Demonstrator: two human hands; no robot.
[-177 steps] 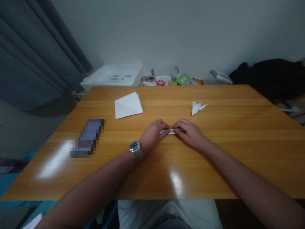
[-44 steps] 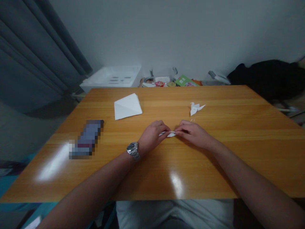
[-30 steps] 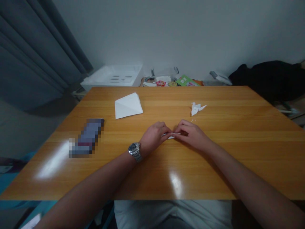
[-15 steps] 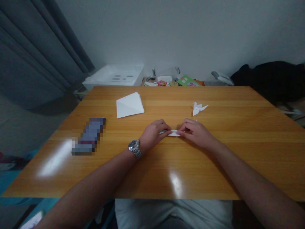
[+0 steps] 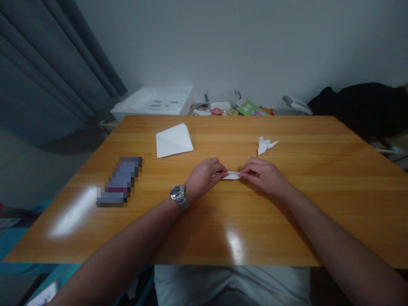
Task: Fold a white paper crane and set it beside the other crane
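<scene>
You wear a wristwatch (image 5: 178, 196) just behind your left hand (image 5: 204, 178): a silver metal case, a dark round dial and a linked metal bracelet round the wrist. Your right hand (image 5: 266, 176) is bare, and both forearms are bare as far back from the hands as they show. Behind them, over your lap, lies a light grey garment (image 5: 229, 284).

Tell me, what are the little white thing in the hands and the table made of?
The little white piece looks like thin matte paper, flat with sharp folded edges, pinched by the left hand and right hand. The table looks like wood or wood-look laminate, glossy: grain lines and light reflections.
</scene>
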